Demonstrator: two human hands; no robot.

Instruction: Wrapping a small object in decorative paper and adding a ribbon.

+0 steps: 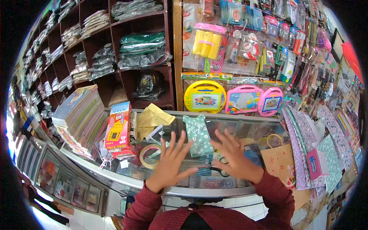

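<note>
My left hand [172, 164] is spread with nothing in it, over the glass counter between a roll of tape and a small parcel. My right hand [236, 159] is also empty, its fingers apart, above a pair of scissors [222, 170] with black handles, which it partly hides. Between the hands lies the parcel [197, 135], wrapped in green paper with white flowers; its top edge looks pinched or folded. The roll of tape [143, 156] rests flat on the glass, partly behind my left hand. Whether any fingertip touches the parcel is hard to tell.
At left stand a tall stack of books [82, 115] and a boxed brick game [118, 126]. Folded yellow paper [153, 119] lies further back. A brown paper bag [277, 161], patterned wrapping paper [299, 149] and a pink box [316, 164] occupy the right end. Drawing boards [205, 97] line the back.
</note>
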